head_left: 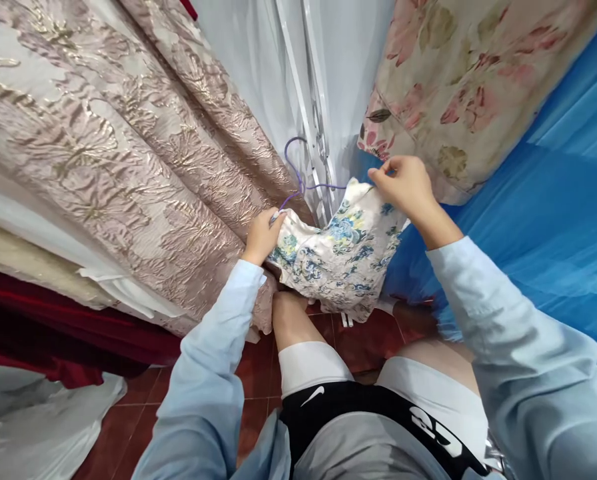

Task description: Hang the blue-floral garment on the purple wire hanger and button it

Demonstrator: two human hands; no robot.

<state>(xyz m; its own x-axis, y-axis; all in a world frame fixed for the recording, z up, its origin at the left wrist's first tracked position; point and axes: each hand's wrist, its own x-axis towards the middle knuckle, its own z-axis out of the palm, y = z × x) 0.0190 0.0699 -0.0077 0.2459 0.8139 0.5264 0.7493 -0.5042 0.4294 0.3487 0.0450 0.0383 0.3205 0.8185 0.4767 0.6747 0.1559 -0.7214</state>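
Note:
A white sleeveless dress (348, 247) with a blue, yellow and green flower print hangs in front of my knees. It is on a thin purple wire hanger (298, 167), whose hook points up and away from me. My left hand (262, 235) is closed on the dress's left shoulder, beside the hanger's end. At the opposite shoulder, my right hand (408, 187) has thumb and forefinger pinched together on the fabric edge. The palm hides part of that shoulder. White ribbon ends (347, 320) dangle below the hem.
A pink and gold brocade gown (178, 153) hangs along the left. To the right are a cream floral garment (458, 87) and blue tulle (553, 200). White metal poles (298, 80) stand behind the hanger. Dark red velvet (53, 327) lies low left, above red floor tiles (128, 413).

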